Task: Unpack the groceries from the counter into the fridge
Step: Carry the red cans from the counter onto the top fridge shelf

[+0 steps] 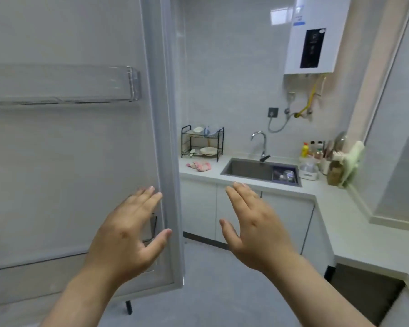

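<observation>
Fridge door open at left, inner side facing, door shelf high. Left hand flat, fingers straight, by door's free edge; contact unclear. Right hand spread, empty. Counter right; groceries not identifiable. Door likely rigid, weighty: push at free edge.

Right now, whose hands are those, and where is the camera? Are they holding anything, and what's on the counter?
There is no machine here. A person wears one camera on their head, so you see their own two hands. The left hand is spread by the edge of the open fridge door; the right hand is spread in the air. Neither hand holds anything. On the counter behind sit a dish rack with bowls, a pink cloth, a sink with a tap, and some bottles in the corner.
</observation>
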